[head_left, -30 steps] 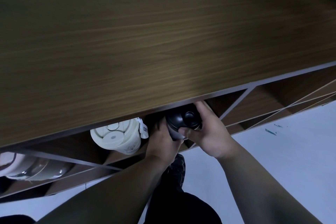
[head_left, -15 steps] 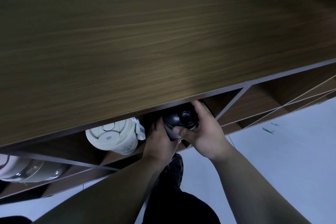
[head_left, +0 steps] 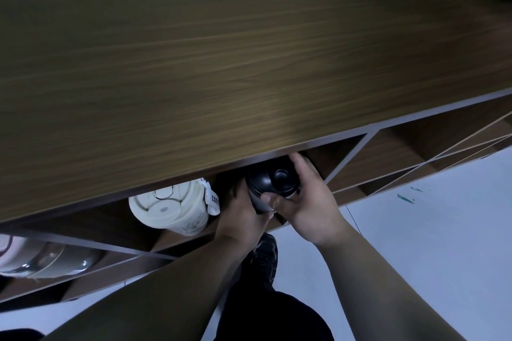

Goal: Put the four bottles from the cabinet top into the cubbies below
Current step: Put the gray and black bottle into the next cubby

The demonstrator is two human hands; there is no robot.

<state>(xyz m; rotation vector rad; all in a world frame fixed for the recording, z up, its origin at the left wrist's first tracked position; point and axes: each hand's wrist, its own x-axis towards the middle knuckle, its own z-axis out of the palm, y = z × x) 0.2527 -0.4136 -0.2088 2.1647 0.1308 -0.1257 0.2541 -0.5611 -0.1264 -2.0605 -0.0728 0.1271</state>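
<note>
A black bottle (head_left: 273, 180) with a round cap sits in the mouth of a cubby, just under the front edge of the wooden cabinet top (head_left: 221, 63). My left hand (head_left: 242, 219) grips its left side and my right hand (head_left: 310, 202) wraps its right side, thumb across the front. A cream bottle (head_left: 171, 209) with a tag lies in the cubby to the left. A pale bottle (head_left: 36, 257) shows in the far-left cubby, partly cut off. The inner parts of the cubbies are hidden by the top.
More diamond-shaped cubbies (head_left: 401, 158) run off to the right with thin dividers. White floor (head_left: 429, 243) lies below, with a small green mark. My dark shoe (head_left: 263, 255) and trouser leg are under my arms.
Both hands have carried the black bottle slightly up and farther under the cabinet edge. The cream bottle and pale bottle stay where they were.
</note>
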